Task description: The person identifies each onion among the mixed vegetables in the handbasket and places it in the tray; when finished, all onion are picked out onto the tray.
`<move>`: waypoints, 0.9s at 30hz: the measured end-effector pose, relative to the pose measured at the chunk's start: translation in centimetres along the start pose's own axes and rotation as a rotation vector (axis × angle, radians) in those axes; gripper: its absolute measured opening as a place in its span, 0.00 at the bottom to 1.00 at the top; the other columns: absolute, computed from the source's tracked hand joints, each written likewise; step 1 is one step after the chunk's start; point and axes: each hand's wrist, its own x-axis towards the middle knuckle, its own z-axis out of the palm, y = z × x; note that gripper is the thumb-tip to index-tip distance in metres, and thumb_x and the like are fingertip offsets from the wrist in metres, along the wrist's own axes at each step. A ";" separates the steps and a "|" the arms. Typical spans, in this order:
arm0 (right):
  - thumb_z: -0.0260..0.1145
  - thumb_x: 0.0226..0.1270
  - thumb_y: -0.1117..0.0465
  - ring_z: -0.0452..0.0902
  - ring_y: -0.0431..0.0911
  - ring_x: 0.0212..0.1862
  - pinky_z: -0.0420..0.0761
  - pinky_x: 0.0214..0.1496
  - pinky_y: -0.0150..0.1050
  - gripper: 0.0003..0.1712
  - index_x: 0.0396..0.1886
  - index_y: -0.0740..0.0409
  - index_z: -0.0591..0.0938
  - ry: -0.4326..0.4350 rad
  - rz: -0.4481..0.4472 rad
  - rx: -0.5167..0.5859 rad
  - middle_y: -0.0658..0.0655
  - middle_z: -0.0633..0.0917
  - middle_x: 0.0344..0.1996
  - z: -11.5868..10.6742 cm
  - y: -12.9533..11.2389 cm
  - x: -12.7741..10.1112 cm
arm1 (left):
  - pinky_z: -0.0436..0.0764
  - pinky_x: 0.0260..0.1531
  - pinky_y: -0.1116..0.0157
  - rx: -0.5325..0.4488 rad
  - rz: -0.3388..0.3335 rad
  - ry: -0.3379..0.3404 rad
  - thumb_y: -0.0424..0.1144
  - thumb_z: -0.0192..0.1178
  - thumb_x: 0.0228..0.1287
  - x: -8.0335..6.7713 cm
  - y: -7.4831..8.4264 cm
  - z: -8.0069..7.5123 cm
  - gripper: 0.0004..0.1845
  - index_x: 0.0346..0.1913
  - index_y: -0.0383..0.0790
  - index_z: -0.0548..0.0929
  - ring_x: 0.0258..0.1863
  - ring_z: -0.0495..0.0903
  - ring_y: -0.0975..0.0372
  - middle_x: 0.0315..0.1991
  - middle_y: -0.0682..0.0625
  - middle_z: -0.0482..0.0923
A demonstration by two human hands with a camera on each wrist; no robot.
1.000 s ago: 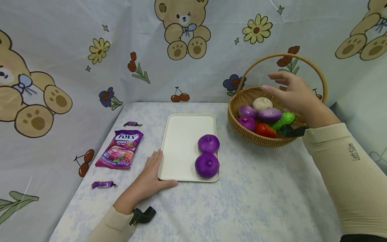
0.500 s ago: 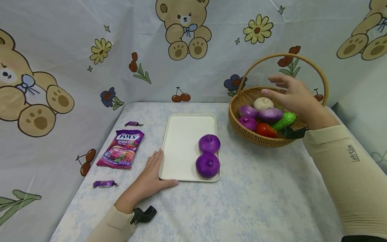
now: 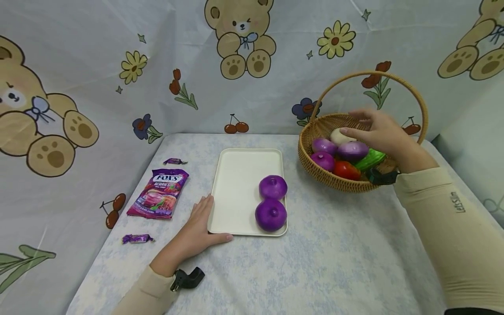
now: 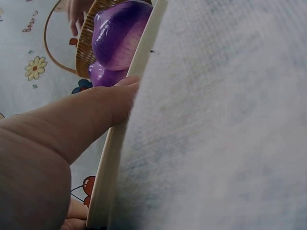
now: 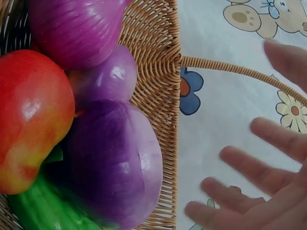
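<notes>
The right hand (image 3: 379,131) hovers over the woven wicker basket (image 3: 315,164), fingers spread and loosely extended, gripping nothing; its fingertips are just above a pale cream bulb (image 3: 337,135) at the back of the pile. The basket is round, tightly coiled, honey-brown, with a thin arched handle that passes above the hand. Inside lie glossy, smooth toy vegetables: three purple onions with fine lengthwise ribbing, the nearest to the hand (image 3: 352,150), two more at the left (image 3: 323,145) (image 3: 323,160), a shiny red tomato (image 3: 345,169) and a bumpy green cucumber (image 3: 370,159).

The left hand (image 3: 198,227) lies flat with straight fingers on the counter (image 3: 334,262), the thumb running along the near edge of a cream tray (image 3: 236,192) and the fingers against its left rim. The tray is a shallow matte rectangle with rounded corners. Two round, deeper violet onions sit on its right side, touching each other, one behind (image 3: 273,187) and one in front (image 3: 270,214), each with a small dimple on top.

Left of the tray lies a crinkly purple candy bag (image 3: 158,194), with one wrapped sweet beyond it (image 3: 174,161) and another nearer (image 3: 136,239).

The counter is covered in a soft pale cloth with faint blue mottling. Behind and to both sides hangs a creased fabric backdrop (image 3: 98,52) printed with cartoon bears, flowers and cherries.
</notes>
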 end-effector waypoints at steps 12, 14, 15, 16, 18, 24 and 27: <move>0.74 0.71 0.41 0.57 0.73 0.72 0.63 0.68 0.76 0.54 0.81 0.66 0.59 -0.192 0.132 0.025 0.75 0.63 0.75 -0.2 1.8 0.4 | 0.35 0.79 0.46 -0.010 0.005 -0.008 0.66 0.78 0.54 0.0 0.1 -0.2 0.73 0.84 0.30 0.42 0.83 0.32 0.49 0.85 0.38 0.38; 0.74 0.71 0.43 0.58 0.73 0.72 0.63 0.69 0.75 0.52 0.80 0.66 0.60 -0.203 0.153 0.047 0.76 0.64 0.74 -0.2 2.0 0.4 | 0.35 0.79 0.46 -0.012 0.005 -0.010 0.66 0.77 0.55 0.0 0.1 -0.2 0.73 0.84 0.30 0.42 0.83 0.32 0.49 0.85 0.38 0.38; 0.75 0.71 0.44 0.58 0.73 0.72 0.63 0.69 0.75 0.51 0.80 0.66 0.61 -0.207 0.162 0.055 0.76 0.65 0.74 -0.1 2.2 0.4 | 0.35 0.79 0.46 -0.013 0.004 -0.010 0.66 0.77 0.55 0.0 0.1 -0.2 0.73 0.84 0.30 0.42 0.83 0.32 0.48 0.85 0.38 0.38; 0.75 0.71 0.46 0.58 0.73 0.72 0.63 0.69 0.74 0.50 0.80 0.66 0.62 -0.212 0.171 0.063 0.76 0.65 0.73 -0.1 2.3 0.4 | 0.34 0.79 0.45 -0.015 0.004 -0.011 0.66 0.77 0.55 0.0 0.1 -0.2 0.73 0.84 0.30 0.42 0.83 0.31 0.48 0.85 0.38 0.38; 0.75 0.71 0.47 0.59 0.72 0.72 0.63 0.71 0.73 0.48 0.79 0.66 0.63 -0.221 0.191 0.074 0.76 0.66 0.73 -0.1 2.7 0.3 | 0.34 0.79 0.45 -0.019 0.003 -0.015 0.66 0.77 0.55 0.0 0.1 -0.3 0.72 0.84 0.30 0.41 0.83 0.31 0.48 0.85 0.38 0.38; 0.77 0.70 0.50 0.56 0.70 0.73 0.64 0.71 0.71 0.46 0.78 0.64 0.66 -0.239 0.213 0.132 0.74 0.67 0.74 0.3 3.4 0.4 | 0.34 0.79 0.45 -0.025 0.000 -0.021 0.65 0.77 0.55 -0.1 0.2 -0.3 0.73 0.85 0.31 0.41 0.83 0.31 0.49 0.85 0.39 0.37; 0.77 0.69 0.51 0.56 0.70 0.73 0.64 0.71 0.71 0.46 0.78 0.64 0.67 -0.239 0.206 0.129 0.74 0.66 0.74 0.4 3.6 0.5 | 0.34 0.79 0.46 -0.018 0.005 -0.019 0.66 0.77 0.55 0.0 0.1 -0.3 0.73 0.84 0.30 0.41 0.83 0.31 0.49 0.85 0.38 0.37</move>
